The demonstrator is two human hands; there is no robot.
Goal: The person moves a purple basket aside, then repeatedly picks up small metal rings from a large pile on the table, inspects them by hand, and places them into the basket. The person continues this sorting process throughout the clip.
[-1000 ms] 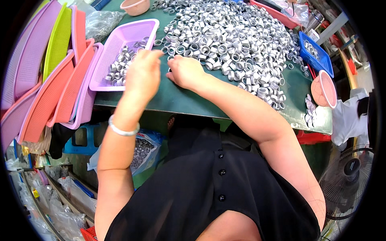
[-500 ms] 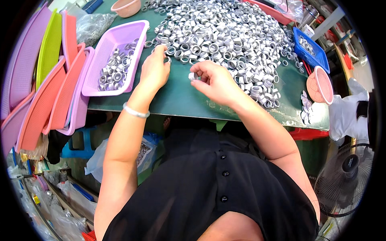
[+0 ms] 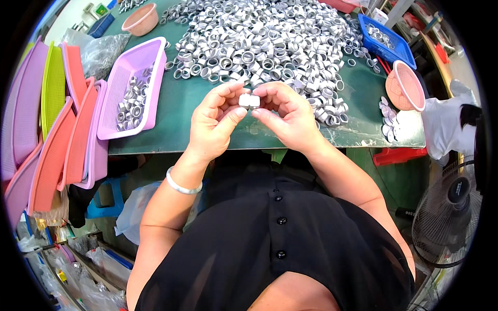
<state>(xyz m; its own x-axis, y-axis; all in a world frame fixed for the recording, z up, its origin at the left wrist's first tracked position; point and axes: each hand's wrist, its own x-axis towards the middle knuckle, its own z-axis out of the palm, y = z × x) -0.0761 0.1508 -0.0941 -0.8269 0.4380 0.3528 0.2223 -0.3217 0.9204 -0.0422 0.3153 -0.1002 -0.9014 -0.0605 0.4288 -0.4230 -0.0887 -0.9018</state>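
Observation:
In front of the heap of silver metal rings (image 3: 259,39), my two hands meet above the near part of the green table (image 3: 174,111). My left hand (image 3: 215,122) pinches one metal ring (image 3: 244,100) between thumb and fingers. A second, similar metal ring (image 3: 254,101) is pinched in my right hand (image 3: 288,114). The two rings are side by side, their pale outer faces turned up; they seem to touch. A lilac basket (image 3: 158,93) with several rings in it stands to the left of my hands.
Stacked plastic baskets (image 3: 52,119) crowd the left side. A pink bowl (image 3: 140,20) and a clear bag (image 3: 96,52) lie far left. At right are a blue basket (image 3: 407,54), a tilted pink basket (image 3: 402,85), flat silver discs (image 3: 389,119) and a fan (image 3: 448,217).
My left hand has come in from beside the lilac basket, now with a ring in its fingers. My right hand's ring now sits against it. The view has shifted slightly.

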